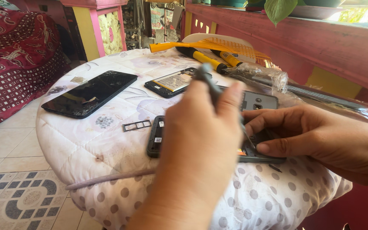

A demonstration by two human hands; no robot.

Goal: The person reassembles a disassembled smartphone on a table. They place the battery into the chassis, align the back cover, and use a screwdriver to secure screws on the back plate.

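Grey opened phone (pixel 158 140) sits near the counter (pixel 107 149) edge; left hand (pixel 201 140) fingers curl tight around a thin screwdriver (pixel 207 83), right hand (pixel 320 138) fingers press down on the frame. Black screen panel (pixel 90 93) lies well apart, SIM tray (pixel 137 125) just beside.

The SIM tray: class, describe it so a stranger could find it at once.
On the round quilted table, look between the black phone screen and the opened phone under the hands. The SIM tray lies there alone: a small, thin, dark metal frame with empty cut-outs.
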